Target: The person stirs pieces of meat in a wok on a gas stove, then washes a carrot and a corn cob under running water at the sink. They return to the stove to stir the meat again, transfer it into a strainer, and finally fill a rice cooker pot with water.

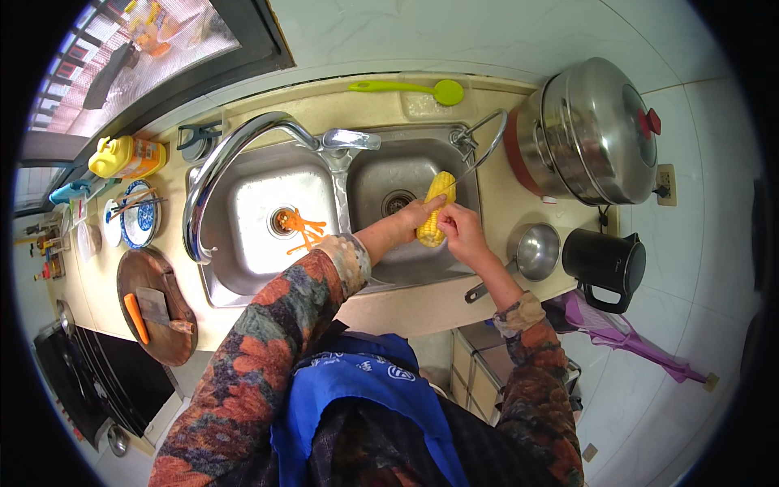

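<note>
Over the right basin of the double steel sink [398,159], my left hand [415,220] is closed around the middle of a husked ear of yellow corn [431,230], its thumb across the kernels. The fingertips of my right hand [461,226] are drawn together at the cob's right side near its lower end; whether they pinch anything is too small to tell. Orange carrot peelings [302,226] lie about the drain of the left basin. A peeled carrot [136,318] and a cleaver [153,305] rest on the round wooden cutting board [125,268] left of the sink.
A chrome faucet [210,176] arches over the left basin, and a thin curved tap [500,137] over the right one. To the right stand a large steel steamer pot [584,140], a small saucepan [538,251] and a black electric kettle [602,262]. Bowls [152,228] sit at left.
</note>
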Demonstrator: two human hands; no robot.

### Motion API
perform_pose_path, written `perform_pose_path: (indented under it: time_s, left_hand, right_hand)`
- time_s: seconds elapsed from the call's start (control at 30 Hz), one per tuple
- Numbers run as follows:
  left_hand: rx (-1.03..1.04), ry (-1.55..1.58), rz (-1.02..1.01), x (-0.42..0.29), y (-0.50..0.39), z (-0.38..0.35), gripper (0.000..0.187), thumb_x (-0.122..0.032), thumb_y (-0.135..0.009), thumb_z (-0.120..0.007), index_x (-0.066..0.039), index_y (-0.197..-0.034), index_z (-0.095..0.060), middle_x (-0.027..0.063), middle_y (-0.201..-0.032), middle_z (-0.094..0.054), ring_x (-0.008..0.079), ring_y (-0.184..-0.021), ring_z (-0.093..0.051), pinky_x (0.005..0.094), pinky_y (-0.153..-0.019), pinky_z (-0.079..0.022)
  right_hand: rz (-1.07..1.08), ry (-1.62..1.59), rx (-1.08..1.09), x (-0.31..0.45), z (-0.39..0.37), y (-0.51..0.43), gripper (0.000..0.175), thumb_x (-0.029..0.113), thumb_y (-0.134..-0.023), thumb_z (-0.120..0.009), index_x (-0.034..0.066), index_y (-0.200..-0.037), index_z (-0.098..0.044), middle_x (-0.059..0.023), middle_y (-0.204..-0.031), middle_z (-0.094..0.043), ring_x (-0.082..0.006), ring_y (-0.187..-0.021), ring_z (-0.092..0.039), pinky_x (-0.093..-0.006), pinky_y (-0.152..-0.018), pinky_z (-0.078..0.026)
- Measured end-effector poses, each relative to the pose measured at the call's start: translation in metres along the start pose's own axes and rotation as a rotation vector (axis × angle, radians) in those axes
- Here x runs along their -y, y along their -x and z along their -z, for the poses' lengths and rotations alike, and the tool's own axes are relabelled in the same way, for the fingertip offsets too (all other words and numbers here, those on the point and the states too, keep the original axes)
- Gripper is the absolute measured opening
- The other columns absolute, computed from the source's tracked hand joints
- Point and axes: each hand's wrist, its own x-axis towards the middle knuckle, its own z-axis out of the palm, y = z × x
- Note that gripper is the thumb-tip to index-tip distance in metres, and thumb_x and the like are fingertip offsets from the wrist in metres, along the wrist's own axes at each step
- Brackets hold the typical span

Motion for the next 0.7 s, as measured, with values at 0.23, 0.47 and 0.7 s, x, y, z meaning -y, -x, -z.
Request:
perform_pose_path:
  time_s: [0.23,0.47,0.7]
  left_hand:
    - [-0.018,-0.055,0.013,0.006,-0.004,-0.003,0.06,-0.046,-0.089,-0.063,0.004,-0.121,-0.052,0.0142,-0.107,-0.063,0.0236,-0.093,-0.065,0.0393,-0.078,-0.055]
    - [-0.186,-0.006,-0.014,0.0,-0.01,0.016,0.059,-0.047,-0.09,-0.061,0.002,-0.121,-0.052,0.0132,-0.104,-0.063,0.0261,-0.091,-0.065,0.0424,-0.077,-0.055]
    - [-0.058,0.139,0.062,-0.005,-0.005,0.018,0.057,-0.046,-0.093,-0.056,0.0,-0.126,-0.047,0.0162,-0.109,-0.06,0.0335,-0.094,-0.064,0.0472,-0.083,-0.055]
  right_hand:
    - [0.046,0.045,-0.051,0.01,0.001,0.011,0.009,-0.004,-0.074,-0.06,0.0002,-0.076,-0.052,-0.0151,-0.072,-0.056,-0.0321,-0.067,-0.057,-0.0382,-0.061,-0.044]
    - [-0.006,-0.347,0.235,0.048,-0.01,0.043,0.008,0.002,-0.08,-0.066,-0.0009,-0.08,-0.059,-0.0082,-0.072,-0.062,-0.0144,-0.065,-0.059,-0.0295,-0.062,-0.047]
    - [-0.196,-0.025,0.137,0.036,-0.024,0.05,0.011,0.004,-0.078,-0.068,-0.0013,-0.076,-0.059,-0.0123,-0.074,-0.064,-0.0261,-0.066,-0.062,-0.0361,-0.062,-0.049]
